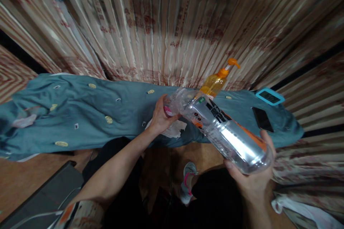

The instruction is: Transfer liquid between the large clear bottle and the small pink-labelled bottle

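Note:
A large clear plastic bottle with a silver, black and orange label lies tilted across the front of me, above the table edge. Its rounded base rests in my right hand, which is closed around it from below and the side. At the upper left end, my left hand grips clear plastic with a pink patch. I cannot tell whether that plastic is the bottle's neck or a separate piece. Under my left hand a crumpled white tissue lies on the teal cloth.
Behind the big bottle stands an orange pump bottle with yellow liquid. A blue-framed digital clock and a black phone are at the right. Another tissue lies far left. Patterned curtains hang behind the table.

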`<state>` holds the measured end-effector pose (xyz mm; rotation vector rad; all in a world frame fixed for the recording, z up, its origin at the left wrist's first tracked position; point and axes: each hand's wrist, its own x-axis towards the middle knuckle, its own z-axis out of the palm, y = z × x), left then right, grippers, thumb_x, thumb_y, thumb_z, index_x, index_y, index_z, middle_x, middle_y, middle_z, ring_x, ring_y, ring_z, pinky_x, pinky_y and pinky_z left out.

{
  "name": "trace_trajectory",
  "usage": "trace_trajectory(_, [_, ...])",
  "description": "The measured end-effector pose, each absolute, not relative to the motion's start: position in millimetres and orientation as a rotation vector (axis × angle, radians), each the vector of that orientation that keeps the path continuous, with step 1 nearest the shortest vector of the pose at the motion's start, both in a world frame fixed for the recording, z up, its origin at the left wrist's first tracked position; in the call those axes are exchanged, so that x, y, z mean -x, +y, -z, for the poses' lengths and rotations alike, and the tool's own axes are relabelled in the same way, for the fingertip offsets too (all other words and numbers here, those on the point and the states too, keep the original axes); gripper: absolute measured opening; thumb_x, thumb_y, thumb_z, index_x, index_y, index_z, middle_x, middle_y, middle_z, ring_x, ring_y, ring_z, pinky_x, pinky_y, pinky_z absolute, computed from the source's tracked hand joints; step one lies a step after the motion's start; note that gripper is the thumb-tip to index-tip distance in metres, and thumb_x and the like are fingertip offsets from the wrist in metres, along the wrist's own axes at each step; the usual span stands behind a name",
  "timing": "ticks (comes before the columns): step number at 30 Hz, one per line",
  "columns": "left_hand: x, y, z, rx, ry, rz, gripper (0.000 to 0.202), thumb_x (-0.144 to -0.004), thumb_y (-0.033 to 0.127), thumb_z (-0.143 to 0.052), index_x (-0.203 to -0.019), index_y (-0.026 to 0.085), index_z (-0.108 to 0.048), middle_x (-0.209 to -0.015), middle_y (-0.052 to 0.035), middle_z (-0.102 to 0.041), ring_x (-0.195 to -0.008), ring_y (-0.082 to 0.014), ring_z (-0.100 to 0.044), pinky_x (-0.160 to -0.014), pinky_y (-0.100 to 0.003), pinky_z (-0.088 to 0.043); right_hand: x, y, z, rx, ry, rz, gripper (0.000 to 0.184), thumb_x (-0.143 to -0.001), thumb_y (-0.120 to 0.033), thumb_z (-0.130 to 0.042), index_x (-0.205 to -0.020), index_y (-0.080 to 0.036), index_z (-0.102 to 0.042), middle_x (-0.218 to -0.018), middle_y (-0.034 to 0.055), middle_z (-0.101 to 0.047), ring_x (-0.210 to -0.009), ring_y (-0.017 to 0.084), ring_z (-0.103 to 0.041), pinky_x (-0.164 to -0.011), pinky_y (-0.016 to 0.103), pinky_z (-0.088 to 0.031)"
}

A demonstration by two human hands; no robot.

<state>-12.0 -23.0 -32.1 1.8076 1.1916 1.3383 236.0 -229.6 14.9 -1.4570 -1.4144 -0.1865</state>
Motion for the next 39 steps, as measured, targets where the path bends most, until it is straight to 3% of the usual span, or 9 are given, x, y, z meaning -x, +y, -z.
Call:
trace_trajectory(17, [12.5, -22.0, 34.5, -1.815, 1.201, -1.343, 0.097, -0.069, 0.046, -0.098, -0.150, 0.021, -0.051, -0.150, -0.0182, -0.064, -0.141, -0.0392, -0.064, -0.124, -0.060, -0.050, -238.1, -227.1, -14.8, 1.445, -1.469, 0.248, 0.120, -0.074, -0.062, -0.092, -0.170, -0.016, -0.037, -0.165, 0.0232, -0.047, -0.155, 0.046, -0.045, -0.132, 0.076, -0.023])
trace_trajectory(22, [12.2, -22.3, 33.9, -1.822, 1.202, -1.345, 0.095, -0.070, 0.044, -0.097, -0.148, 0.018, -0.051, -0.147, -0.0188, -0.066, -0.138, -0.0393, -0.066, -0.122, -0.059, -0.051, -237.1, -227.0, -14.4, 1.448, -1.452, 0.245, 0.123, -0.073, -0.065, -0.092, -0.170, -0.016, -0.036, -0.165, 0.0227, -0.046, -0.151, 0.044, -0.050, -0.130, 0.071, -0.030])
trace_trajectory(27, [12.3, -21.8, 33.4, -1.830, 1.194, -1.339, 0.092, -0.070, 0.044, -0.097, -0.147, 0.020, -0.052, -0.145, -0.0168, -0.067, -0.138, -0.0385, -0.066, -0.123, -0.059, -0.051, -238.4, -226.5, -14.4, 1.435, -1.487, 0.287, 0.121, -0.075, -0.067, -0.091, -0.171, -0.016, -0.036, -0.165, 0.0227, -0.046, -0.153, 0.044, -0.047, -0.131, 0.073, -0.026])
trace_trajectory(39, [12.9, -20.9, 35.1, -1.835, 1.173, -1.347, 0.094, -0.070, 0.046, -0.098, -0.147, 0.019, -0.051, -0.147, -0.0183, -0.067, -0.139, -0.0390, -0.066, -0.123, -0.059, -0.050, -240.0, -225.1, -13.7, 1.392, -1.505, 0.345, 0.120, -0.076, -0.066, -0.090, -0.170, -0.014, -0.038, -0.161, 0.0236, -0.049, -0.148, 0.042, -0.052, -0.129, 0.072, -0.032])
